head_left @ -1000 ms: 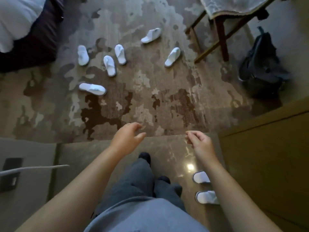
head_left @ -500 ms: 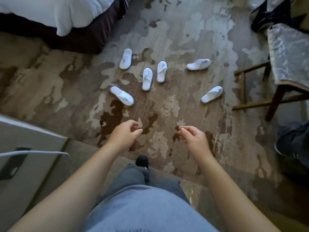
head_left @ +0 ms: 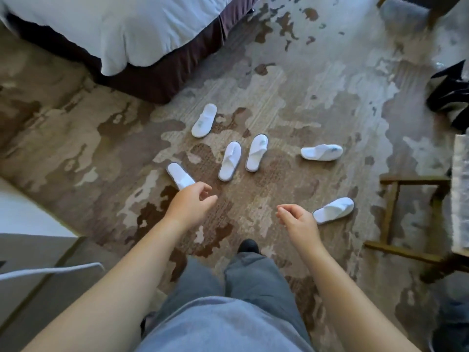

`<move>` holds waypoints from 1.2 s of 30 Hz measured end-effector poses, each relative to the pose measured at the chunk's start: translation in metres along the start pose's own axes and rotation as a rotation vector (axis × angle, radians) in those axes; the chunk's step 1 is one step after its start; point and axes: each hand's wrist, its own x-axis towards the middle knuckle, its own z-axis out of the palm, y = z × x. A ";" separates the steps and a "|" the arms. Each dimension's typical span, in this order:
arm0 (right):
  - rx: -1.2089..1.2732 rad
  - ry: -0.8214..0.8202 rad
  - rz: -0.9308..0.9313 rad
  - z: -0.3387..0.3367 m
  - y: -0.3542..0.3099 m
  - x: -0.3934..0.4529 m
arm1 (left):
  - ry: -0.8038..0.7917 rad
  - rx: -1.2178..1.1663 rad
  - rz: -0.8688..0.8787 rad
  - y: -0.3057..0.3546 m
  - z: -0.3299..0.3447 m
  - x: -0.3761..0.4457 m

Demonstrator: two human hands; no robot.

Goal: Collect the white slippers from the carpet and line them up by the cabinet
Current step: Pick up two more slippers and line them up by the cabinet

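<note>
Slippers: six white ones lie scattered on the carpet (head_left: 317,102), none held.
Far slipper (head_left: 204,120): nearest the bed (head_left: 121,29), with a faint bluish mark on its upper, too small to read.
Middle pair: two side by side, one (head_left: 230,160) left of the other (head_left: 256,152); the right one bears a blurred bluish mark.
Right slipper (head_left: 321,152): lies crosswise, with a mark that cannot be read.
Near-right slipper (head_left: 333,210): just beside the right hand (head_left: 299,222).
Near-left slipper (head_left: 179,176): partly hidden behind the left hand (head_left: 190,203).
Left hand: empty, fingers loosely curled, raised above the carpet.
Right hand: empty, fingers half curled, palm up.
Writing: none legible anywhere.
Other things: one wooden chair frame (head_left: 390,212) on the right, one dark bag (head_left: 451,95) at the right edge.
Person: grey trousers (head_left: 243,283), one dark toe (head_left: 248,246) showing.
</note>
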 end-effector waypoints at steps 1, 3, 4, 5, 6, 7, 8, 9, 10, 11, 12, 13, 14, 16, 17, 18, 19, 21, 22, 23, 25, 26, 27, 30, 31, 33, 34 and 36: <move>-0.029 -0.045 -0.015 0.000 -0.014 0.023 | 0.015 -0.009 -0.042 0.001 -0.001 0.010; -0.091 -0.113 -0.047 0.005 -0.041 0.065 | 0.042 -0.033 -0.123 0.000 -0.005 0.026; -0.119 -0.138 -0.065 0.009 -0.054 0.085 | 0.059 -0.047 -0.162 -0.002 -0.007 0.033; -0.150 -0.170 -0.080 0.016 -0.065 0.104 | 0.080 -0.059 -0.204 -0.006 -0.009 0.040; -0.180 -0.204 -0.089 0.024 -0.074 0.121 | 0.100 -0.069 -0.247 -0.011 -0.010 0.048; -0.205 -0.235 -0.091 0.032 -0.082 0.139 | 0.116 -0.080 -0.287 -0.017 -0.011 0.056; -0.227 -0.262 -0.090 0.041 -0.088 0.156 | 0.127 -0.093 -0.325 -0.023 -0.012 0.066; -0.248 -0.288 -0.090 0.051 -0.092 0.172 | 0.134 -0.107 -0.357 -0.029 -0.012 0.077; -0.270 -0.314 -0.087 0.061 -0.094 0.188 | 0.141 -0.123 -0.385 -0.035 -0.013 0.091; -0.292 -0.338 -0.082 0.073 -0.095 0.204 | 0.150 -0.142 -0.410 -0.043 -0.013 0.106; -0.316 -0.355 -0.077 0.083 -0.095 0.221 | 0.159 -0.158 -0.431 -0.050 -0.012 0.122; -0.340 -0.362 -0.070 0.094 -0.094 0.237 | 0.163 -0.172 -0.453 -0.059 -0.011 0.140; -0.362 -0.364 -0.062 0.105 -0.091 0.255 | 0.165 -0.186 -0.475 -0.068 -0.010 0.158; -0.400 -0.369 -0.047 0.127 -0.082 0.293 | 0.181 -0.207 -0.517 -0.091 -0.002 0.196; -0.427 -0.369 -0.035 0.138 -0.075 0.312 | 0.192 -0.209 -0.543 -0.103 0.002 0.215; -0.457 -0.372 -0.026 0.149 -0.066 0.331 | 0.207 -0.212 -0.572 -0.116 0.008 0.234; -0.487 -0.379 -0.019 0.161 -0.056 0.350 | 0.224 -0.221 -0.605 -0.131 0.015 0.253; -0.542 -0.389 -0.018 0.186 -0.031 0.388 | 0.249 -0.252 -0.665 -0.163 0.033 0.290; -0.572 -0.398 -0.031 0.200 -0.016 0.408 | 0.258 -0.269 -0.689 -0.181 0.044 0.308; -0.608 -0.414 -0.053 0.215 0.002 0.428 | 0.268 -0.286 -0.713 -0.200 0.058 0.328; -0.679 -0.460 -0.091 0.248 0.041 0.467 | 0.282 -0.312 -0.757 -0.241 0.089 0.365; -0.705 -0.485 -0.108 0.265 0.062 0.488 | 0.293 -0.323 -0.778 -0.262 0.106 0.384; -0.729 -0.510 -0.134 0.285 0.085 0.509 | 0.311 -0.332 -0.793 -0.285 0.124 0.403; -0.811 -0.557 -0.233 0.342 0.152 0.568 | 0.349 -0.348 -0.826 -0.351 0.179 0.455; -0.830 -0.576 -0.257 0.359 0.173 0.586 | 0.350 -0.365 -0.840 -0.372 0.195 0.471; -0.883 -0.611 -0.283 0.390 0.214 0.620 | 0.340 -0.397 -0.886 -0.411 0.224 0.497; -0.916 -0.622 -0.291 0.402 0.232 0.634 | 0.347 -0.411 -0.911 -0.427 0.236 0.508; -0.992 -0.639 -0.320 0.418 0.263 0.658 | 0.401 -0.442 -0.952 -0.450 0.255 0.528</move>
